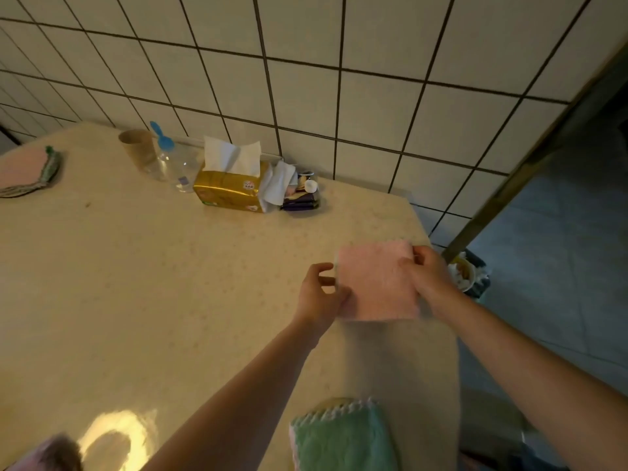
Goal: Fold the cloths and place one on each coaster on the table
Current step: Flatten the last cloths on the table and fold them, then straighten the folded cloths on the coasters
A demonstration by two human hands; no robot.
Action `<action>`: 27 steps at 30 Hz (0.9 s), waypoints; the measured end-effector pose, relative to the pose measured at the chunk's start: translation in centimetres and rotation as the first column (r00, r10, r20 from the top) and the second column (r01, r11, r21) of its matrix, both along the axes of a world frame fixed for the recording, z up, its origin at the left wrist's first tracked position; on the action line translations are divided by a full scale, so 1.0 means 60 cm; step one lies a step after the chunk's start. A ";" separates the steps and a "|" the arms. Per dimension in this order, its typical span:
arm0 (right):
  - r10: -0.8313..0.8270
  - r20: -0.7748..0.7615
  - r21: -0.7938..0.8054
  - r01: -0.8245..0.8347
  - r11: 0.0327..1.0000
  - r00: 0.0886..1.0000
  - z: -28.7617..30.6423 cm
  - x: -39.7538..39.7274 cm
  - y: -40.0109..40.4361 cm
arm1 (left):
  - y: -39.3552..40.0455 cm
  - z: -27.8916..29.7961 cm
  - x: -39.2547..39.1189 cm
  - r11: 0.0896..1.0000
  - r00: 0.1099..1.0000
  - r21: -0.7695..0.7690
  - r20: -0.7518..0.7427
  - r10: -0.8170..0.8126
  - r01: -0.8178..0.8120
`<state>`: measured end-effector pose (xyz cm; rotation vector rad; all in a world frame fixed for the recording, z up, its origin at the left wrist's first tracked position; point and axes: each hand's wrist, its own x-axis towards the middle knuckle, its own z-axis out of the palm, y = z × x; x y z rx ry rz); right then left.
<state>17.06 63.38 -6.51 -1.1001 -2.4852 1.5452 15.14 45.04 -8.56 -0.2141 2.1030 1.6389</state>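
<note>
A pink cloth (pixel 377 282), folded into a square, is held above the right part of the beige table (pixel 170 283). My left hand (pixel 321 295) pinches its left edge and my right hand (pixel 430 278) grips its right edge. A green cloth with a scalloped pale border (pixel 343 440) lies at the table's near edge, between my forearms. At the far left a pink folded cloth (pixel 20 166) rests on a round woven coaster (pixel 47 175).
Against the tiled wall stand a brown paper cup (pixel 139 149), a clear bottle with a blue cap (pixel 175 164), a gold tissue pack (pixel 231 188) and a dark packet with small items (pixel 302 195). A bin (pixel 467 273) sits on the floor right of the table.
</note>
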 end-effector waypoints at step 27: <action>0.148 0.157 0.371 -0.197 0.908 0.976 -0.092 -0.030 0.074 | -0.145 -0.042 0.137 0.901 0.996 -0.426 0.034 -0.079 0.086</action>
